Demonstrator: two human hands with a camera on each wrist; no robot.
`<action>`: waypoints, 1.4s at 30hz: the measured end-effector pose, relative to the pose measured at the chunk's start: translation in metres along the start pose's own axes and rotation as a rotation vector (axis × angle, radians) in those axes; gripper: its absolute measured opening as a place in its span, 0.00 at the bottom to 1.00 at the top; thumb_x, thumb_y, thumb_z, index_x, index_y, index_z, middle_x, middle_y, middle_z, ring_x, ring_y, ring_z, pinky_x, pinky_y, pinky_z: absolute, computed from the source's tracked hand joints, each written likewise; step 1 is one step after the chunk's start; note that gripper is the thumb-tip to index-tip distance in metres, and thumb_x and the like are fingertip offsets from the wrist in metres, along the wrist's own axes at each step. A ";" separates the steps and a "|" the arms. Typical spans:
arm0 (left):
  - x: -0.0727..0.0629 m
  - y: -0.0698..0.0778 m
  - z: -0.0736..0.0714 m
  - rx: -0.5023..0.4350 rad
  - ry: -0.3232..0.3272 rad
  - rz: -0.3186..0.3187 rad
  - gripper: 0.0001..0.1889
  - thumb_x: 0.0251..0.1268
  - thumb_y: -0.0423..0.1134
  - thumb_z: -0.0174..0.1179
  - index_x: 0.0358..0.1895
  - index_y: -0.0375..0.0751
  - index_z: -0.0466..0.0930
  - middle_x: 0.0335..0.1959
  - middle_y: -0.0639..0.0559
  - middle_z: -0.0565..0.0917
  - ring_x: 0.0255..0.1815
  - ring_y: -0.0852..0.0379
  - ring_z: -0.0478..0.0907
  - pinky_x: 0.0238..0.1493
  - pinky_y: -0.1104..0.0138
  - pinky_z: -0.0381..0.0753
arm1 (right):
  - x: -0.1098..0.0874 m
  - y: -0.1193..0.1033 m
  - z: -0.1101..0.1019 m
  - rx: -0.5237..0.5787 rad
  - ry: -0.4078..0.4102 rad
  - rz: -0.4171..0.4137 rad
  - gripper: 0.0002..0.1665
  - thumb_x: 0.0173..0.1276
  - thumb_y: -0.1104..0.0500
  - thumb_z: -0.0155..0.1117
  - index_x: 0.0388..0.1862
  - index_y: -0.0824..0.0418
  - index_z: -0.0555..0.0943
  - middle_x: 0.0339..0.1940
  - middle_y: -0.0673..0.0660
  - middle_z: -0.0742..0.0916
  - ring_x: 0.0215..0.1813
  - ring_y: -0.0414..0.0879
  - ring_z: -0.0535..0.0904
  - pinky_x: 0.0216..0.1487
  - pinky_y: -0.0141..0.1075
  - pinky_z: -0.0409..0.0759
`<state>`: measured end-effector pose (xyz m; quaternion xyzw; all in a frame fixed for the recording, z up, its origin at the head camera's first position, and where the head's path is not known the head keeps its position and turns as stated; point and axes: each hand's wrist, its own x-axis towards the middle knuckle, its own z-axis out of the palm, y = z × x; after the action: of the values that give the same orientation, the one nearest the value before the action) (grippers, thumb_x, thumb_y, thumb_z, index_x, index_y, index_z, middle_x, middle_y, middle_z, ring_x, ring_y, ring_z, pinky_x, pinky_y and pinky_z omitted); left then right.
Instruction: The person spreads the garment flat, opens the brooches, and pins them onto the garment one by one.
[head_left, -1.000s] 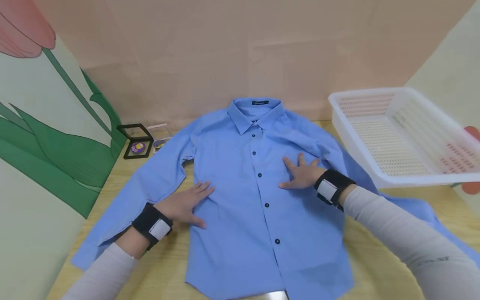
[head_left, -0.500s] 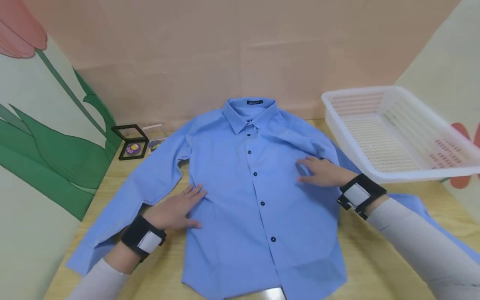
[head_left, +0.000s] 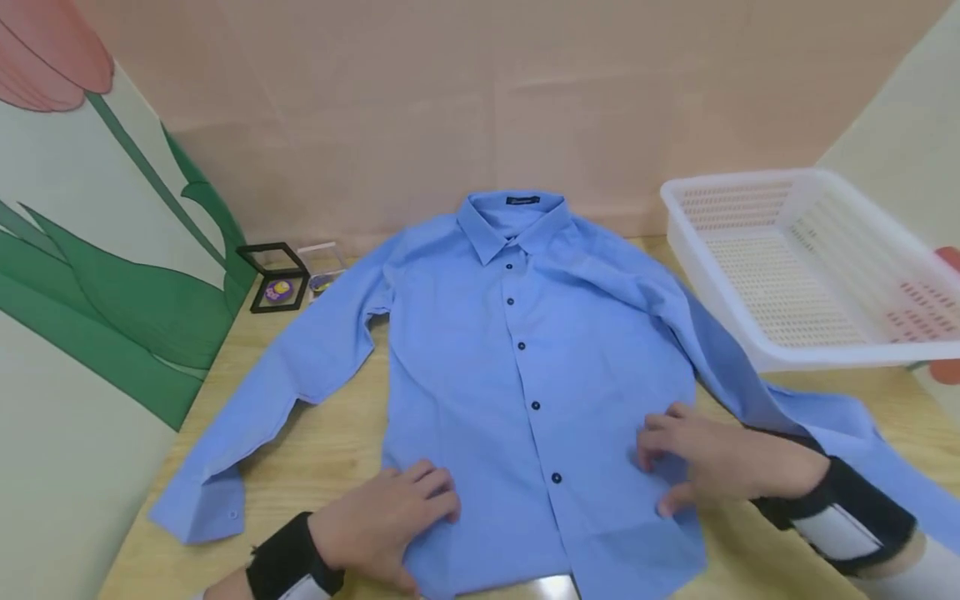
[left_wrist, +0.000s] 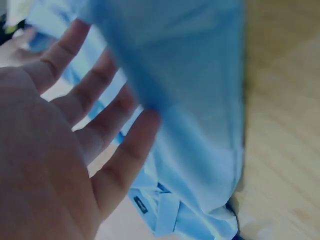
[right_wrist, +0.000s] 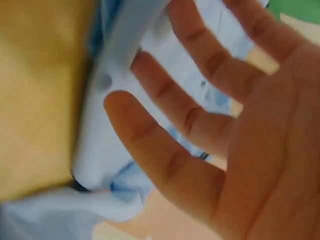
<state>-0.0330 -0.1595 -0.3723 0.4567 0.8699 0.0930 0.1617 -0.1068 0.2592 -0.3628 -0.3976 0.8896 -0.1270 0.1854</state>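
Note:
A blue long-sleeved shirt [head_left: 457, 358] with dark buttons lies front up on the table, collar toward the wall. My left hand [head_left: 386, 521] is at the shirt's lower left side, its fingers slightly bent over the cloth. In the left wrist view those fingers [left_wrist: 127, 147] spread out, with the tips right at the fabric. My right hand [head_left: 712, 462] is over the lower right side edge, fingers bent and apart. The right wrist view has the fingers [right_wrist: 150, 132] close to the cloth, with nothing gripped between them.
A white plastic basket [head_left: 720, 300] stands at the back right, beside the shirt's sleeve. Small display cases, one black-framed [head_left: 281, 292], sit at the back left. The pale wood table [head_left: 330, 450] meets a pinkish wall [head_left: 390, 108] behind.
Both hands have come down the shirt toward its hem, the right one from the chest area, the left from the side. The shirt front stays nearly in place.

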 end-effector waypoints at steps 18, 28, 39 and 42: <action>0.005 -0.019 -0.042 -0.618 0.275 0.187 0.12 0.78 0.38 0.51 0.31 0.48 0.75 0.24 0.58 0.72 0.27 0.71 0.69 0.31 0.76 0.75 | -0.017 0.007 -0.016 0.381 0.330 -0.446 0.26 0.67 0.80 0.51 0.47 0.50 0.77 0.51 0.48 0.80 0.56 0.36 0.70 0.55 0.23 0.66; 0.020 -0.029 -0.006 -0.427 0.073 -0.036 0.12 0.72 0.52 0.58 0.50 0.53 0.82 0.55 0.60 0.79 0.60 0.63 0.73 0.63 0.66 0.75 | -0.009 0.001 0.013 0.114 0.122 -0.193 0.05 0.70 0.46 0.64 0.41 0.34 0.78 0.50 0.40 0.79 0.56 0.42 0.68 0.49 0.39 0.73; 0.038 -0.056 -0.005 -0.104 0.052 -0.290 0.41 0.71 0.59 0.56 0.80 0.48 0.51 0.82 0.45 0.48 0.81 0.34 0.43 0.72 0.40 0.62 | 0.015 -0.018 0.025 0.072 -0.045 0.180 0.51 0.56 0.40 0.74 0.77 0.36 0.62 0.82 0.64 0.56 0.71 0.89 0.43 0.49 0.73 0.73; 0.041 -0.061 -0.008 -0.119 0.032 -0.315 0.43 0.69 0.60 0.58 0.80 0.47 0.50 0.82 0.46 0.47 0.81 0.33 0.43 0.72 0.39 0.63 | 0.021 -0.020 0.028 0.056 -0.027 0.196 0.54 0.54 0.44 0.76 0.78 0.38 0.60 0.81 0.68 0.55 0.69 0.91 0.42 0.39 0.65 0.81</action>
<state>-0.1040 -0.1602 -0.3919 0.3025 0.9262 0.1251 0.1871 -0.0948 0.2277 -0.3850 -0.3051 0.9177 -0.1279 0.2200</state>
